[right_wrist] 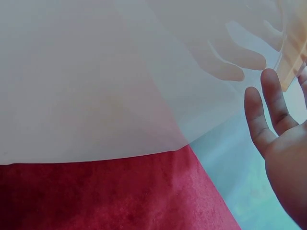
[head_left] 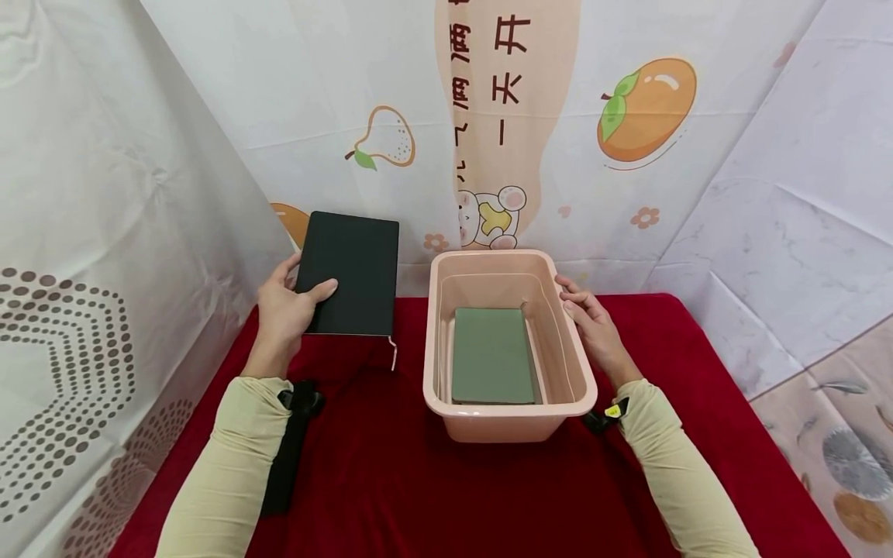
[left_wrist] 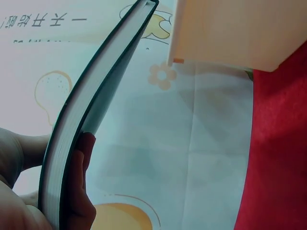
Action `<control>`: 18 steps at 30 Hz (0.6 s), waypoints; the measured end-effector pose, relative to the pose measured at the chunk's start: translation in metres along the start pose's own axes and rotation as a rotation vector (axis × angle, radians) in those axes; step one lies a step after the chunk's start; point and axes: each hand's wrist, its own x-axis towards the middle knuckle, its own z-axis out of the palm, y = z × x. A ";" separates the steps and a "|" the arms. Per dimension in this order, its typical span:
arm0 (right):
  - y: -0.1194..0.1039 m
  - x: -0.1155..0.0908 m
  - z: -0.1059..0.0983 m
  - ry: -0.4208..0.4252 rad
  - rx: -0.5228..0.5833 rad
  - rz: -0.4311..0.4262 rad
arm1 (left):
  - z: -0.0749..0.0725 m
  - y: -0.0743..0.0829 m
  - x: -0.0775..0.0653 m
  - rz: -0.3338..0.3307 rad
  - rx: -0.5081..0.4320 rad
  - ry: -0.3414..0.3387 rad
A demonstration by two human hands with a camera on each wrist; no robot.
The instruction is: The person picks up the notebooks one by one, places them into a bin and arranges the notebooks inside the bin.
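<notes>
A dark notebook (head_left: 352, 271) with a thin ribbon at its bottom edge is held up at the left, above the red cloth. My left hand (head_left: 286, 310) grips its left side, thumb on the cover and fingers behind, as the left wrist view also shows along the white page edges (left_wrist: 76, 105). A pink plastic basin (head_left: 481, 426) stands to the right of it. Inside lies a green notebook (head_left: 491, 356), flat on the bottom. My right hand (head_left: 593, 329) touches the basin's right rim; in the right wrist view, extended fingers (right_wrist: 256, 115) lie against its outer wall.
Red cloth (head_left: 418, 496) covers the table. A black item (head_left: 286, 473) lies partly under the left forearm. Behind the table hangs a white printed curtain (head_left: 314, 77), close to the basin's far end. More curtain hangs at both sides.
</notes>
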 end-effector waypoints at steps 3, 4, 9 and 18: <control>0.000 0.000 0.000 0.003 0.004 0.001 | 0.001 0.002 -0.001 -0.003 -0.017 -0.011; 0.000 0.000 0.000 0.005 0.006 0.001 | 0.002 0.002 -0.001 -0.007 -0.020 -0.017; 0.000 0.000 0.000 0.009 -0.001 0.008 | 0.003 0.005 -0.004 -0.029 -0.042 -0.035; -0.002 -0.001 -0.001 0.008 -0.016 0.010 | 0.008 0.015 -0.010 -0.010 -0.090 -0.106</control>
